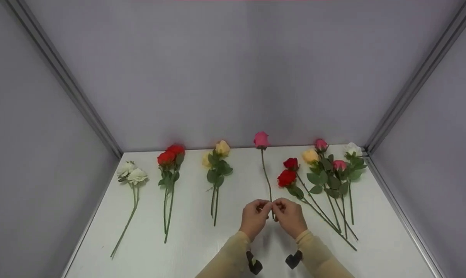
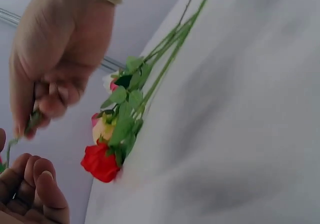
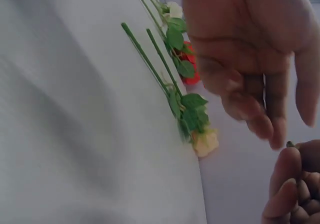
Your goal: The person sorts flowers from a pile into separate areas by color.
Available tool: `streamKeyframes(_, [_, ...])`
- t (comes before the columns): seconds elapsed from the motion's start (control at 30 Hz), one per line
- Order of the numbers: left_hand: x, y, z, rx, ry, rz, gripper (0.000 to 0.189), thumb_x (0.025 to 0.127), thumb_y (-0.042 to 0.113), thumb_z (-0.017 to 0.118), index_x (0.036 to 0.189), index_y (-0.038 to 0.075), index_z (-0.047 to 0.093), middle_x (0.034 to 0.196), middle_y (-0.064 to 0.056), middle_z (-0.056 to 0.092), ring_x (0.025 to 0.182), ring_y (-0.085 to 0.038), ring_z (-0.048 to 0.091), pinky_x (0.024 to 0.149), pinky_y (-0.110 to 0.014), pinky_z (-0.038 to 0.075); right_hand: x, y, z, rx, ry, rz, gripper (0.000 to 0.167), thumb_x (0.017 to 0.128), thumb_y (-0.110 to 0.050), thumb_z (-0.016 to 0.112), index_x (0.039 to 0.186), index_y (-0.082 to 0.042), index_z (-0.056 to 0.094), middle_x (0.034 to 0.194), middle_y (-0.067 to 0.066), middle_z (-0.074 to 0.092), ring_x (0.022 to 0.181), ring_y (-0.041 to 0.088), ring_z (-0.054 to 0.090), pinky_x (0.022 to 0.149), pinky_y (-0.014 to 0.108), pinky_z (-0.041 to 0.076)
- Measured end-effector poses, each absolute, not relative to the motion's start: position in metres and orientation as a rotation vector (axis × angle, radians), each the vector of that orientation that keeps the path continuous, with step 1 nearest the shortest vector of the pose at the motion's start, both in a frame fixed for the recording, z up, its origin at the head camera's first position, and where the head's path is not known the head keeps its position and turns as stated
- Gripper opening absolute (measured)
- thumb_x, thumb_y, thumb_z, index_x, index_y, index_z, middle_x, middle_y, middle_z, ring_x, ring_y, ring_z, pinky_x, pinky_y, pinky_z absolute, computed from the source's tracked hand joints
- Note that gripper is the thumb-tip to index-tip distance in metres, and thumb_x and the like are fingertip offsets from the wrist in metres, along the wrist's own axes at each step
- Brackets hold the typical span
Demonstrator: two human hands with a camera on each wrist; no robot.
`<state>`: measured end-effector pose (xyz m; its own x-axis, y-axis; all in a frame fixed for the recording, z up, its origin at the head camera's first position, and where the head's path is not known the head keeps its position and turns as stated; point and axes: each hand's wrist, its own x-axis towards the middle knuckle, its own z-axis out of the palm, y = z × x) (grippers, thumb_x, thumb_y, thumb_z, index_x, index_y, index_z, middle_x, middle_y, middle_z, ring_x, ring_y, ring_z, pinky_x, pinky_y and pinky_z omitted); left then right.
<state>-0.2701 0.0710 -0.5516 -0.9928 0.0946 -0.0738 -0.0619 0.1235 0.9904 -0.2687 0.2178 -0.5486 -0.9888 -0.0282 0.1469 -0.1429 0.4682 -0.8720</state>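
A pink rose (image 1: 261, 139) on a long bare stem points away from me. Near the stem's lower end, my right hand (image 1: 290, 217) pinches it between thumb and fingertips; the left wrist view also shows this right hand (image 2: 60, 59) at the stem. My left hand (image 1: 255, 218) is right beside it, fingertips close to the stem. In the right wrist view the left hand (image 3: 245, 49) has its thumb apart from loosely bent fingers, with nothing seen between them. The stem's cut end shows at the fingertips of the right hand (image 3: 290, 184).
White roses (image 1: 136, 176), red roses (image 1: 166, 158) and yellow roses (image 1: 222, 148) lie in separate pairs on the left of the white table (image 1: 190, 255). On the right, red roses (image 1: 286, 178) overlap a mixed pile with a yellow rose (image 1: 310, 156) and a white rose (image 1: 352, 149). Grey walls surround the table.
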Motion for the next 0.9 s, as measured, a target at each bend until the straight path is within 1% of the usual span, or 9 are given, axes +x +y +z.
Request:
streamKeyframes(0.13, [-0.267, 0.071, -0.555, 0.008, 2.227, 2.066, 0.019, 0.093, 0.028, 0.065, 0.098, 0.012, 0.070, 0.085, 0.003, 0.065, 0.076, -0.012, 0.060, 0.066, -0.028, 0.051, -0.260, 0.205, -0.556, 0.239, -2.623, 1.457, 0.006, 0.092, -0.010, 0.065, 0.087, -0.015, 0.066, 0.067, -0.007, 0.061, 0.055, 0.008, 0.058, 0.049, 0.026, 0.048])
streamKeyframes(0.33, [-0.265, 0.065, -0.560, 0.011, 2.319, 2.014, 0.014, 0.094, 0.024, 0.064, 0.090, 0.014, 0.072, 0.077, 0.005, 0.064, 0.070, -0.010, 0.059, 0.061, -0.027, 0.050, -0.255, 0.201, -0.563, 0.307, -2.650, 1.335, 0.006, 0.091, -0.011, 0.066, 0.086, -0.014, 0.066, 0.068, -0.009, 0.061, 0.054, 0.003, 0.057, 0.049, 0.024, 0.049])
streamKeyframes(0.43, [-0.266, 0.063, -0.562, 0.050, 2.368, 1.965, 0.012, 0.094, 0.022, 0.064, 0.087, 0.015, 0.072, 0.075, 0.006, 0.064, 0.067, -0.008, 0.059, 0.060, -0.025, 0.050, -0.254, 0.202, -0.566, 0.320, -2.683, 1.342, 0.002, 0.092, -0.014, 0.066, 0.090, -0.013, 0.066, 0.071, -0.009, 0.062, 0.057, 0.003, 0.057, 0.051, 0.023, 0.049])
streamKeyframes(0.6, [-0.272, 0.060, -0.567, 0.141, 2.510, 1.860, 0.012, 0.093, 0.018, 0.064, 0.084, 0.012, 0.071, 0.069, 0.008, 0.061, 0.061, -0.006, 0.058, 0.055, -0.024, 0.049, -0.251, 0.212, -0.571, 0.375, -2.724, 1.316, 0.006, 0.091, -0.017, 0.067, 0.096, -0.014, 0.067, 0.071, -0.011, 0.060, 0.058, 0.003, 0.054, 0.051, 0.023, 0.047])
streamKeyframes(0.7, [-0.276, 0.058, -0.570, 0.165, 2.584, 1.787, 0.013, 0.093, 0.016, 0.065, 0.082, 0.012, 0.069, 0.067, 0.008, 0.059, 0.059, -0.004, 0.057, 0.053, -0.023, 0.048, -0.250, 0.226, -0.575, 0.334, -2.748, 1.289, 0.006, 0.091, -0.017, 0.067, 0.096, -0.015, 0.068, 0.070, -0.013, 0.058, 0.057, 0.003, 0.052, 0.052, 0.023, 0.045])
streamKeyframes(0.77, [-0.279, 0.056, -0.573, 0.154, 2.603, 1.748, 0.013, 0.093, 0.016, 0.065, 0.081, 0.013, 0.069, 0.067, 0.008, 0.059, 0.059, -0.004, 0.056, 0.052, -0.022, 0.047, -0.249, 0.239, -0.576, 0.266, -2.764, 1.274, 0.007, 0.090, -0.016, 0.068, 0.097, -0.013, 0.068, 0.070, -0.012, 0.058, 0.058, 0.004, 0.052, 0.053, 0.023, 0.044])
streamKeyframes(0.9, [-0.285, 0.052, -0.579, 0.153, 2.654, 1.674, 0.014, 0.093, 0.016, 0.065, 0.082, 0.010, 0.070, 0.068, 0.007, 0.059, 0.060, -0.004, 0.054, 0.053, -0.022, 0.046, -0.249, 0.273, -0.578, 0.103, -2.778, 1.215, 0.009, 0.090, -0.015, 0.068, 0.098, -0.010, 0.069, 0.072, -0.010, 0.060, 0.062, 0.007, 0.054, 0.056, 0.025, 0.045])
